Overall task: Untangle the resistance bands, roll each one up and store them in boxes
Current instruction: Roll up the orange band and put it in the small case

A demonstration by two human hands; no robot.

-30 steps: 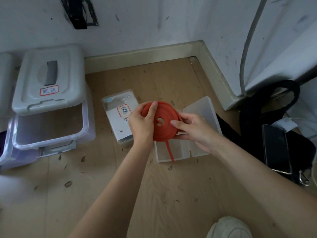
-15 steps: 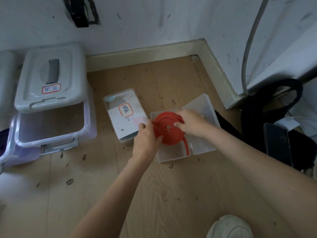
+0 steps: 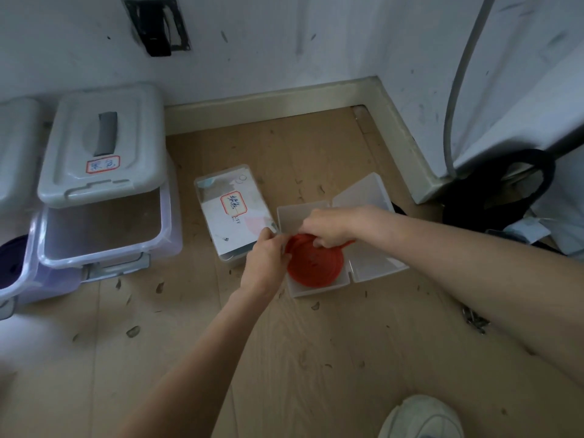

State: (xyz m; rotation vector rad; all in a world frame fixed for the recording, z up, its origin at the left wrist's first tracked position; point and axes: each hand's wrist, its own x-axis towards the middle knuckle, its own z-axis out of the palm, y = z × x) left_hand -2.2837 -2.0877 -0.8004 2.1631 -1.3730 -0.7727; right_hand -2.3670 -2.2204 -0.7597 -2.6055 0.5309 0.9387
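The rolled red band point(image 3: 314, 263) lies flat inside the open clear box point(image 3: 319, 287) on the floor, directly under both hands: right hand point(image 3: 325, 227) grips its far edge, left hand point(image 3: 264, 262) pinches its left rim.

Rolled red band point(image 3: 314, 263) lies in open clear box point(image 3: 319, 287) on wood floor point(image 3: 284, 358); right hand point(image 3: 327, 226) grips its top edge, left hand point(image 3: 265, 263) holds its left side; labelled closed box point(image 3: 232, 213) just left
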